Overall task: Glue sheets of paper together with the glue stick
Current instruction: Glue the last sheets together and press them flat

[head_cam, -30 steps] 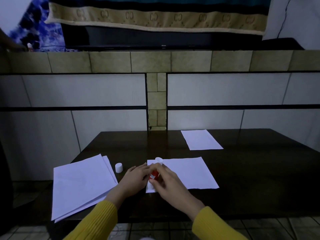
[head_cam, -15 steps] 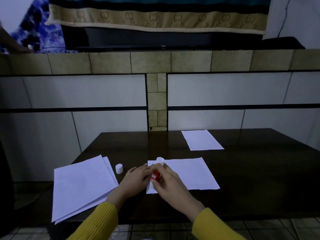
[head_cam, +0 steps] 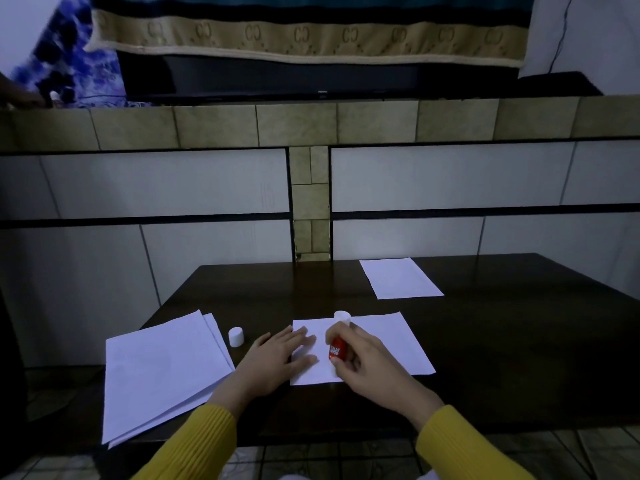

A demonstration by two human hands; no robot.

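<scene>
left hand [head_cam: 277,355] lies flat, palm down, fingers straight and spread toward 1 o'clock. right hand [head_cam: 367,365] has fingers and thumb curled in a grip, knuckles up. both forearms in yellow sleeves [head_cam: 460,445] enter from 6 o'clock.

The right hand [head_cam: 367,362] holds the red glue stick [head_cam: 337,346] on the paper sheet [head_cam: 388,344]. The left hand [head_cam: 277,355], at nine o'clock, presses flat.

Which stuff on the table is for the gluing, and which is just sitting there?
For the gluing:
glue stick in the right hand
sheet under the left hand
paper stack
far sheet

Just sitting there:
white cap
</scene>
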